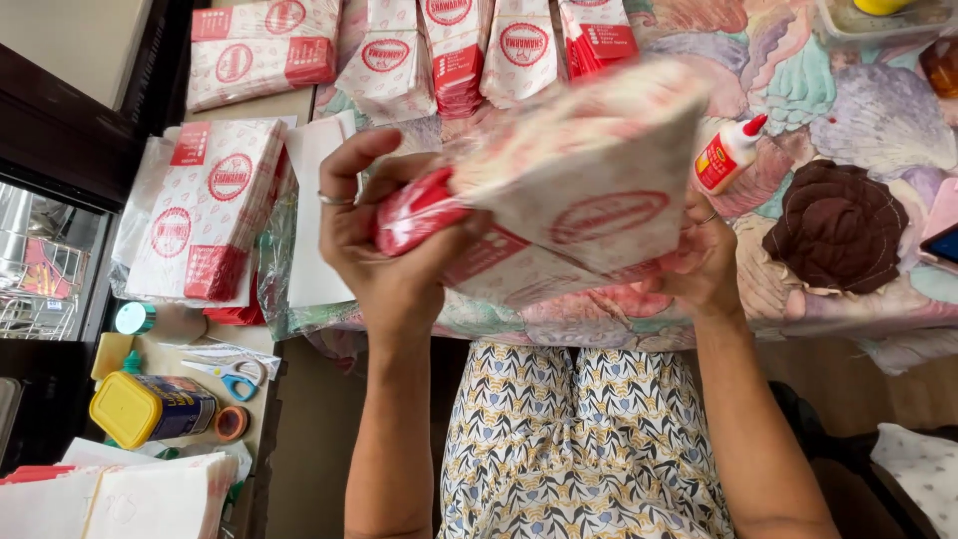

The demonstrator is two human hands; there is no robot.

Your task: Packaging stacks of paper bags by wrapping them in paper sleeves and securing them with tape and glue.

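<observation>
We see both hands raised above the lap, clamped on one stack of white-and-red printed paper bags [589, 190], which is blurred. The left hand [384, 235] closes its fingers around the stack's red folded end, a ring on one finger; the right hand [704, 265] grips the opposite edge from behind, mostly hidden by the paper.

Beyond the stack, on the far side of the table [858, 110], we count about five more bundles of the same bags [454, 50] in a row. One glue bottle [728, 152] with a red cap lies just right of the held stack, and one brown cloth flower shape [836, 225] sits further right. The table wears a cloth printed with pastel seashells.

To the left, a lower side table [274, 419] carries one wrapped pile of bags [205, 215], one pair of scissors [232, 374] with blue handles, one yellow-lidded can [150, 407], one small tape roll [232, 422] and some white sheets [130, 494] at the near corner.
</observation>
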